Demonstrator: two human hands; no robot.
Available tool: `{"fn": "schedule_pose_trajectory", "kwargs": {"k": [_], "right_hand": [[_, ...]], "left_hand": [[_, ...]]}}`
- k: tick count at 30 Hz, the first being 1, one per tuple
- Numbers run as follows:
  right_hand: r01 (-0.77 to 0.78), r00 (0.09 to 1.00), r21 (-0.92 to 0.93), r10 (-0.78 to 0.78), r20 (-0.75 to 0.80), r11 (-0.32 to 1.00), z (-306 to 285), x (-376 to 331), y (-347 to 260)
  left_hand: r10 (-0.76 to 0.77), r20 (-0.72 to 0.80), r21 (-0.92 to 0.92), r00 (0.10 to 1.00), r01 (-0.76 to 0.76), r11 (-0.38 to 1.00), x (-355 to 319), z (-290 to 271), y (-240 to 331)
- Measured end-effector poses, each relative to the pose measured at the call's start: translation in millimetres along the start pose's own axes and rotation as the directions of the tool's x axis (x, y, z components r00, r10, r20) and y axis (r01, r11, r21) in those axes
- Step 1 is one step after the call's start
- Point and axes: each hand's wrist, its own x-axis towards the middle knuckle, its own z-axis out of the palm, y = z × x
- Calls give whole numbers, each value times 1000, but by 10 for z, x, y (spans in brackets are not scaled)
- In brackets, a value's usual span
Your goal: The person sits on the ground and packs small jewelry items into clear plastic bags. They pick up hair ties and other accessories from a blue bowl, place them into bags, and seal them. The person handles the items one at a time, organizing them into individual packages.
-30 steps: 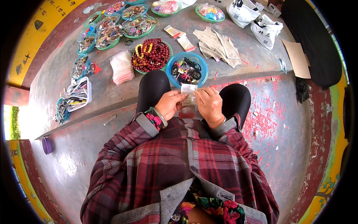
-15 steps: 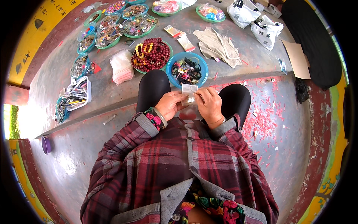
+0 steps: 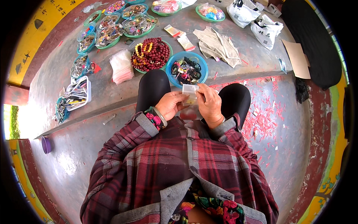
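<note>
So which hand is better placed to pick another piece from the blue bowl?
Probably the right hand: it sits nearer the blue bowl, just beyond it. The left hand holds the small clear bag from the far side, though both grip it.

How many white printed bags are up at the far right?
2: one white bag by the top edge, another just right of it and nearer. More may lie beyond the frame.
</note>
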Motion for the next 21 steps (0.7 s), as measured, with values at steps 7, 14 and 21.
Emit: {"fn": "schedule_pose_trajectory", "kwargs": {"k": [7,14,21], "right_hand": [[97,991,18,-98,88,995,-3,-28,43],[71,996,109,-76,43,991,14,-10,18],[15,994,135,-30,107,991,-24,0,14]], "left_hand": [[4,-6,8,1000,-4,1000,-29,10,28],[16,-29,3,999,-16,1000,-7,-11,33],[35,-17,33,999,-34,999,-9,-14,28]]}}
